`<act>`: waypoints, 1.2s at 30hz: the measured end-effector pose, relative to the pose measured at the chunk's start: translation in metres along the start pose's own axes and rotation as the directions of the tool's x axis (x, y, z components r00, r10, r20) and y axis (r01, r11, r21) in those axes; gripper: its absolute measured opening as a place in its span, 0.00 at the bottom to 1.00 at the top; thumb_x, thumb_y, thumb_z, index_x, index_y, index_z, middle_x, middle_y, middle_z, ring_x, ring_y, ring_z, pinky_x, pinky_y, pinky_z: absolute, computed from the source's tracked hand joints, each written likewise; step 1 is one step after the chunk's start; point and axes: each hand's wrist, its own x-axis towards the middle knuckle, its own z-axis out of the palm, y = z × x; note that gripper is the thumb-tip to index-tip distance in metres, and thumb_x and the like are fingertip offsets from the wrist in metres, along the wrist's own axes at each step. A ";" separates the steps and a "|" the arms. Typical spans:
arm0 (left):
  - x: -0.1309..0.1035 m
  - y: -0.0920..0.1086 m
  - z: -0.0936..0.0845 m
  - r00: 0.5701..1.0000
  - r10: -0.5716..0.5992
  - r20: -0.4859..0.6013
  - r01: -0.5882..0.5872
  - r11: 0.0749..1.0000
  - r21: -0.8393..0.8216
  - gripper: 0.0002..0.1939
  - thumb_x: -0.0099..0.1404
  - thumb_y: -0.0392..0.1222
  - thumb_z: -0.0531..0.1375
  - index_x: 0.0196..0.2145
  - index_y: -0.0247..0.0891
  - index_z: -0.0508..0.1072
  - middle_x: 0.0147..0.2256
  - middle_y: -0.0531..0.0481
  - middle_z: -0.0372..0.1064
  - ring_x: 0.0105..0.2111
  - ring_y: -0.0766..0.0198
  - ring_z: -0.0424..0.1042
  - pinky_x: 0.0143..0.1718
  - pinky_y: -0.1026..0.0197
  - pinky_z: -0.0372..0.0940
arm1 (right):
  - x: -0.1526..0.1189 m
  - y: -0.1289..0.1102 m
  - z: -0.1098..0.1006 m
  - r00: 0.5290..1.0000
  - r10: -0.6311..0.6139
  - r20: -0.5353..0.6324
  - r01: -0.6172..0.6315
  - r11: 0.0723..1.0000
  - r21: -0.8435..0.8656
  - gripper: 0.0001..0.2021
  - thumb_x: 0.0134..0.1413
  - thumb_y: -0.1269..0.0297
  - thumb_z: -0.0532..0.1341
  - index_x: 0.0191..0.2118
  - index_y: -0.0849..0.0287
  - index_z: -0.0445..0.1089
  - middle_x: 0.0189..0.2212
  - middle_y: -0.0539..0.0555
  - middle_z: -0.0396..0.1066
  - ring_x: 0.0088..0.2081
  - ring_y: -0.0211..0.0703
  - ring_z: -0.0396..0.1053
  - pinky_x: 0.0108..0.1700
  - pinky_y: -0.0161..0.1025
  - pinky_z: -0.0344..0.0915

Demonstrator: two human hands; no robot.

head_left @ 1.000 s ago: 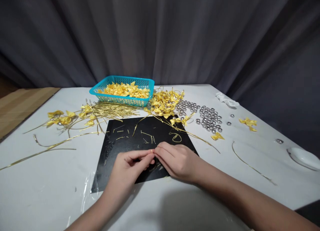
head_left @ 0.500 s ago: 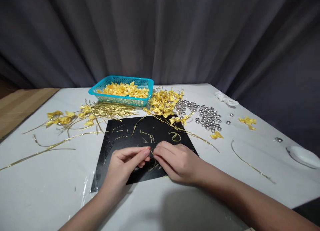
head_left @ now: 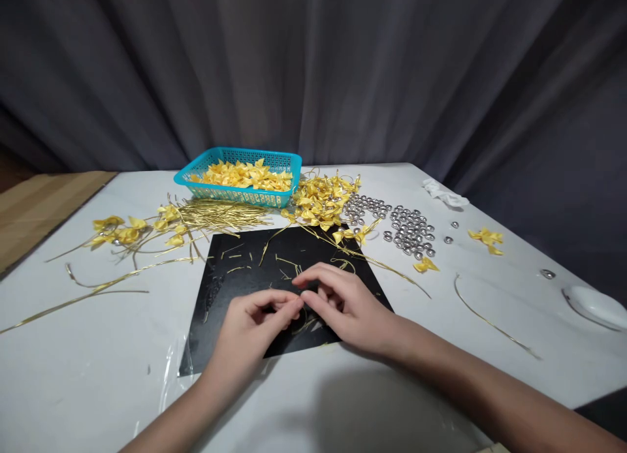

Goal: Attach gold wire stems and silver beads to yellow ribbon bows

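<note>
Over a black mat (head_left: 235,335), my two hands meet at the thumb tips. My left hand (head_left: 255,322) is closed in a pinch; whatever sits between its thumb and index finger is too small and hidden to make out. My right hand (head_left: 355,309) has its index finger lifted apart from the thumb, and its thumb tip touches or nearly touches the left fingertips. Beneath them a thin gold loop (head_left: 306,324) lies on the mat. Short gold cord clippings (head_left: 289,262) are scattered farther up the mat.
A blue basket (head_left: 179,177) of yellow ribbon pieces stands at the back. Beside it lie gold cords (head_left: 220,215), yellow ribbon flowers (head_left: 321,202) and silver beads (head_left: 411,231). Farther right are a crumpled white tissue (head_left: 445,193), a single cord (head_left: 490,322) and a white object (head_left: 595,306).
My right index finger has lifted away from its thumb, opening the right pinch. Both hands have drawn together, and the gold strand seen between them no longer shows.
</note>
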 end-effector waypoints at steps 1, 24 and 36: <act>0.000 0.001 0.000 1.000 0.001 0.002 -0.001 1.000 -0.030 0.06 0.50 0.42 0.65 0.22 0.37 0.78 0.21 0.51 0.73 0.22 0.68 0.66 0.24 0.69 0.61 | 0.001 0.000 0.001 0.992 0.120 0.033 -0.123 0.984 0.126 0.09 0.58 0.66 0.54 0.42 0.62 0.68 0.33 0.54 0.69 0.21 0.30 0.62 0.21 0.29 0.58; -0.006 -0.001 -0.001 0.996 0.057 -0.075 -0.061 0.997 -0.050 0.06 0.52 0.42 0.66 0.26 0.37 0.76 0.23 0.51 0.74 0.23 0.69 0.68 0.23 0.71 0.62 | 0.000 -0.001 0.015 0.918 0.379 0.118 -0.370 0.706 0.604 0.17 0.46 0.51 0.64 0.32 0.61 0.66 0.13 0.42 0.60 0.14 0.28 0.59 0.18 0.26 0.57; -0.007 -0.002 0.000 0.977 0.184 -0.109 -0.181 0.983 0.033 0.07 0.54 0.40 0.64 0.26 0.37 0.69 0.21 0.56 0.68 0.22 0.72 0.65 0.21 0.74 0.59 | -0.001 -0.001 0.015 0.915 0.380 0.139 -0.382 0.698 0.605 0.14 0.48 0.54 0.63 0.32 0.61 0.65 0.13 0.41 0.60 0.14 0.28 0.59 0.17 0.26 0.55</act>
